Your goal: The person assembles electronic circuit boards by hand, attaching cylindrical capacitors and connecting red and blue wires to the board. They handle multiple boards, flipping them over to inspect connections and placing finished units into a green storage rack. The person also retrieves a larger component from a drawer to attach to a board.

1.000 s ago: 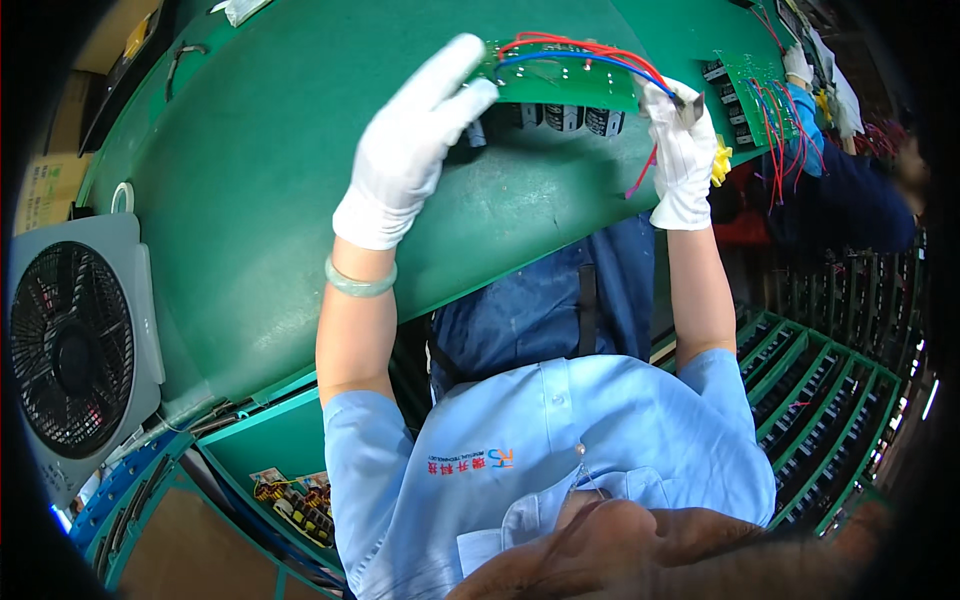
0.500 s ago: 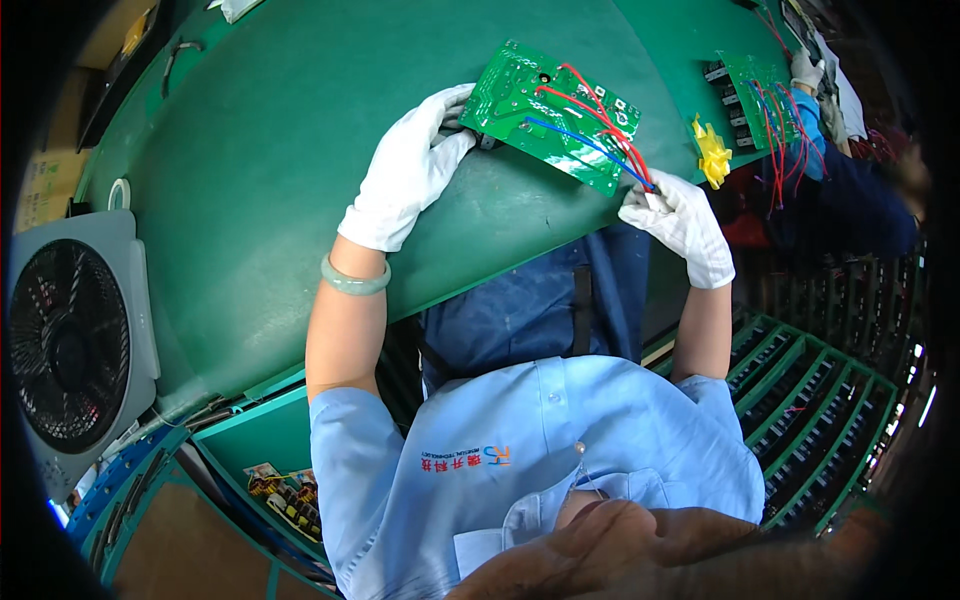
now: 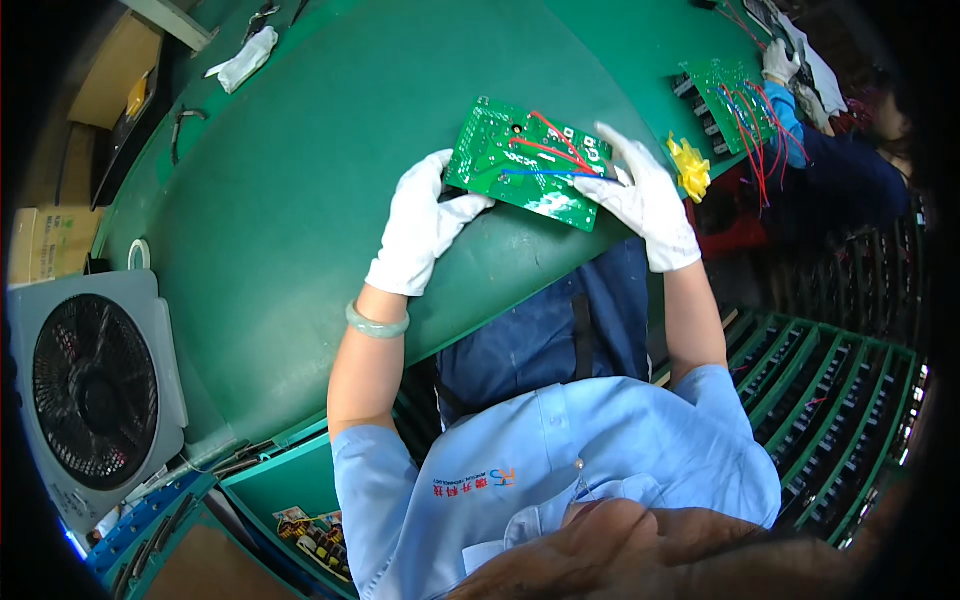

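A green circuit board (image 3: 480, 150), tilted above the table, has its wired face toward me. My left hand (image 3: 415, 225), in a white glove, grips its left edge, with the thumb at the lower edge. Two or more red wires (image 3: 560, 152) and a blue wire (image 3: 540, 173) run across the board to its right end. There my right hand (image 3: 645, 200), also gloved in white, has the wires' ends between thumb and fingers. One finger reaches up past the board's right edge. Those wire ends are hidden in the glove.
A yellow ribbon-like bundle (image 3: 690, 168) lies right of my right hand. Beyond it, a co-worker's gloved hand (image 3: 780, 62) is near another wired board (image 3: 735, 100). A fan (image 3: 95, 390) stands at left, a white glove (image 3: 245, 60) lies far left, and green racks (image 3: 830, 420) are at lower right.
The board has come lower and slightly left in view. My right hand has moved from the wires' lower ends up to the board's right edge, drawing the wires flatter across it.
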`<state>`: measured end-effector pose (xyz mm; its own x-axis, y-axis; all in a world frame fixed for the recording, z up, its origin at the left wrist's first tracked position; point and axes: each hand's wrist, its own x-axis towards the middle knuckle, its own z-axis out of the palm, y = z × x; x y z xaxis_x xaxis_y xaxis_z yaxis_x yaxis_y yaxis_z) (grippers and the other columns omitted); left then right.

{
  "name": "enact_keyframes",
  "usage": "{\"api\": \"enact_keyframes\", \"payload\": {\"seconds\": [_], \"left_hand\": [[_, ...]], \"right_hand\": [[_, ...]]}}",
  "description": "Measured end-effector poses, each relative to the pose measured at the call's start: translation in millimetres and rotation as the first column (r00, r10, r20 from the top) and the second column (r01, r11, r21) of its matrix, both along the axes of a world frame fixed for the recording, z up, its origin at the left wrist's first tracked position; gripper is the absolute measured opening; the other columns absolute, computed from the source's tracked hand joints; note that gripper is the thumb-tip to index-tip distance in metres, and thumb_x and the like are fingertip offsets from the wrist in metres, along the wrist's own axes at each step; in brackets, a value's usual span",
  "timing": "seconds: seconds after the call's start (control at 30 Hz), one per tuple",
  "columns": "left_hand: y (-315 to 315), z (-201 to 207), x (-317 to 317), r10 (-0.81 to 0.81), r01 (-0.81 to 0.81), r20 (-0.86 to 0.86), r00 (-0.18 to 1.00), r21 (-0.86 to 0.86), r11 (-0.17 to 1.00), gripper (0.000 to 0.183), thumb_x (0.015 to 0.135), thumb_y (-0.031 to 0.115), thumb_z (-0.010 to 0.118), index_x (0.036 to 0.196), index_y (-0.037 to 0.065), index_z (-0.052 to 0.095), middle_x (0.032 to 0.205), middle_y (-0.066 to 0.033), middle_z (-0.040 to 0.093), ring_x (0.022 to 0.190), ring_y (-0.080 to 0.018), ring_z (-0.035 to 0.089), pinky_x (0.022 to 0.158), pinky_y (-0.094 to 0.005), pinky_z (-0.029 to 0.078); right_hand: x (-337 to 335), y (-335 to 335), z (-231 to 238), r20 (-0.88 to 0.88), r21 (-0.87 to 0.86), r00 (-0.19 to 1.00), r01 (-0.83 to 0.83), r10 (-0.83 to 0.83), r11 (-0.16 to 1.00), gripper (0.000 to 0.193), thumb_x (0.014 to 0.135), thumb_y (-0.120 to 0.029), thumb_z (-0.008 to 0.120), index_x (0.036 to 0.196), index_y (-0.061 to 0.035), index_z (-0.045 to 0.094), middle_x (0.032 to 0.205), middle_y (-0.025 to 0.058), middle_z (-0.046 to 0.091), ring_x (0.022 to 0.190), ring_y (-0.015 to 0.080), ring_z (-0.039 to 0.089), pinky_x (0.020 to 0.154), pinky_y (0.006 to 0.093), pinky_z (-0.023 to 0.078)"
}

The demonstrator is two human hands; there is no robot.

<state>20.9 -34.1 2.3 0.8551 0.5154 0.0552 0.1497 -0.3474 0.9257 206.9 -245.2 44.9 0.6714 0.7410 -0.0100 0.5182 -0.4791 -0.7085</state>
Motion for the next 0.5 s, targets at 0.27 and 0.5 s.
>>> {"api": "enact_keyframes", "payload": {"seconds": [0.27, 0.5], "left_hand": [[-4, 5, -5, 0.056, -0.047, 0.067, 0.996, -0.121, 0.992, 0.043, 0.08, 0.004, 0.079, 0.118, -0.002, 0.061, 0.104, -0.0069, 0.067, 0.093, -0.0131, 0.063, 0.086, -0.0297, 0.052], [0, 18, -11, 0.081, -0.087, 0.082, 0.993, 0.066, 0.994, 0.046, 0.078, 0.014, 0.077, 0.119, -0.001, 0.063, 0.106, -0.0117, 0.068, 0.105, -0.0231, 0.062, 0.096, -0.0355, 0.046]], "right_hand": [[-11, 1, -16, -0.499, 0.301, 0.866, 0.202, -0.026, 0.932, 0.078, 0.079, -0.001, 0.082, 0.147, 0.0023, 0.044, 0.121, 0.0135, 0.066, 0.107, 0.0132, 0.063, 0.096, 0.0291, 0.049], [-22, 14, -4, -0.427, 0.371, 0.904, 0.205, -0.03, 0.906, 0.077, 0.081, 0.003, 0.079, 0.148, 0.0032, 0.041, 0.117, 0.0124, 0.067, 0.1, 0.0134, 0.065, 0.091, 0.0264, 0.051]]}}
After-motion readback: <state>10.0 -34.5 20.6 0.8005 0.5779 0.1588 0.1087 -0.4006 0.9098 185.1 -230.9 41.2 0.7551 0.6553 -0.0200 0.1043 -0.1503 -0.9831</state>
